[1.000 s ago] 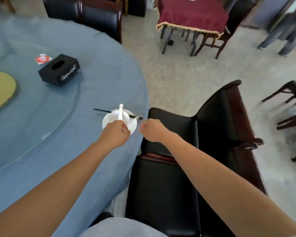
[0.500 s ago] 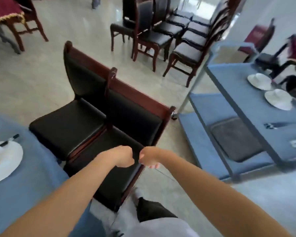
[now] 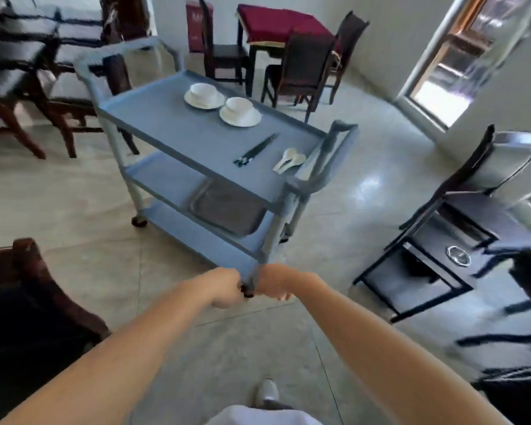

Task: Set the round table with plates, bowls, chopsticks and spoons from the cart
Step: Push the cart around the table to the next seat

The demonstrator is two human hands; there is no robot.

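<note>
Cart (image 3: 166,124), off at three o'clock half a second before, sat dead ahead at twelve o'clock, the round counter gone from view. Its top shelf carried two plates (image 3: 204,105), each bearing a bowl (image 3: 239,105), with chopsticks (image 3: 255,150) and spoons (image 3: 288,159) nearer. Left hand (image 3: 224,286) and right hand (image 3: 273,283) stayed curled into empty fists, almost touching.
</note>
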